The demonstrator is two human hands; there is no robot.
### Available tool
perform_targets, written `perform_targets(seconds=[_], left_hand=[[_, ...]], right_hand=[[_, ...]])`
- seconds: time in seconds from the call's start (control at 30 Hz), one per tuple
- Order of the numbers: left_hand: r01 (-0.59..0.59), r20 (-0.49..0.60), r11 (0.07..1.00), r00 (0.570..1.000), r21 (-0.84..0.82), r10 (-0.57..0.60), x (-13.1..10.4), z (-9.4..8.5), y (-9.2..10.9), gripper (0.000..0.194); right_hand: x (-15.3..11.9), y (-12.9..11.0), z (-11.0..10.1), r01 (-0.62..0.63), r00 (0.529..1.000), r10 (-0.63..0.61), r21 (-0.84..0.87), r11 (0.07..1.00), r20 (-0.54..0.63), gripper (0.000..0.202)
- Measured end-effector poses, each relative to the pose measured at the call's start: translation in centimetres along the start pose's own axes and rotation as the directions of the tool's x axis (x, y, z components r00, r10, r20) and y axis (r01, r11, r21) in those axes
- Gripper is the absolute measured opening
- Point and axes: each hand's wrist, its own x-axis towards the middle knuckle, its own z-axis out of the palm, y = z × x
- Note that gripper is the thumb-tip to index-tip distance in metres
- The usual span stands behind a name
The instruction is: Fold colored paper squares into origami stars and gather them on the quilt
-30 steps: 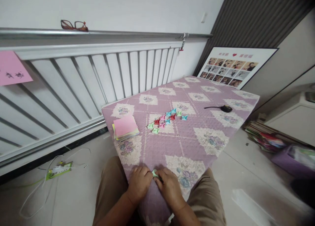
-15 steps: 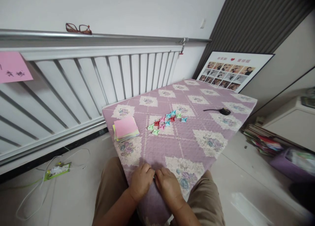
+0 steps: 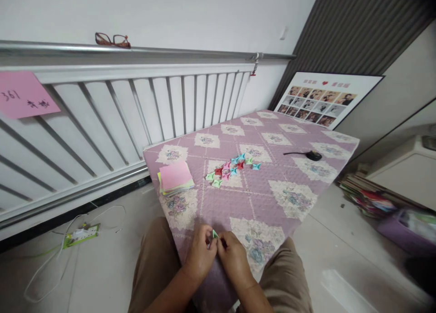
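Observation:
Close to the near end of the table, my left hand (image 3: 201, 250) and my right hand (image 3: 233, 254) meet over the cloth. Between their fingertips a small piece of folded green paper (image 3: 215, 234) pokes up; both hands pinch it, and most of it is hidden. Farther up the cloth lies a cluster of small folded paper pieces in green, red, pink and blue, among them a green folded piece (image 3: 216, 183) and a blue folded piece (image 3: 256, 166). To their left sits a stack of square paper sheets (image 3: 175, 176) with pink on top.
A purple flowered cloth (image 3: 235, 204) covers the table. Toward its right side rests a black spoon-like thing (image 3: 313, 155). A photo board (image 3: 316, 99) leans at the far end. Along the left run a radiator (image 3: 156, 104) and a pipe with glasses (image 3: 112, 40). A power strip (image 3: 81, 235) lies on the floor.
My left hand's fingers have lifted and bent, and the tip of the green paper now shows between my hands. The view has shifted slightly.

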Motion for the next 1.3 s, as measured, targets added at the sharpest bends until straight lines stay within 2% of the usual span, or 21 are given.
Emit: perform_targets(seconds=[0.17,0.3,0.5,0.77,1.07,1.3], left_hand=[[-0.042,-0.002,0.999,0.999,0.018,0.042,-0.1,0.4,-0.2,0.025],[-0.096,0.067,0.994,0.993,0.056,0.092,0.0,0.2,-0.8,0.022],[-0.18,0.178,0.966,0.973,0.183,0.148,0.0,-0.2,-1.1,0.026],[-0.275,0.317,0.887,0.935,0.371,0.157,-0.8,-1.2,-0.6,0.029],[-0.319,0.382,0.827,0.914,0.462,0.138,-1.1,-0.9,-1.5,0.025],[-0.44,0.407,0.73,0.882,0.524,0.24,-2.0,-1.3,-2.2,0.027]], right_hand=[[-0.4,0.0,0.3,-0.046,0.999,0.046,0.035,0.998,0.006,0.015],[-0.6,0.2,0.3,-0.037,0.999,0.036,0.029,0.999,0.026,0.012],[-1.0,1.0,0.3,0.03,0.998,-0.027,-0.058,0.998,0.055,0.014],[-1.7,1.8,0.5,0.167,0.985,-0.142,-0.309,0.936,0.102,0.016],[-2.6,3.0,0.5,0.244,0.968,-0.212,-0.306,0.92,0.136,0.013],[-4.0,3.0,0.4,0.296,0.954,-0.251,-0.397,0.869,0.163,0.028]])
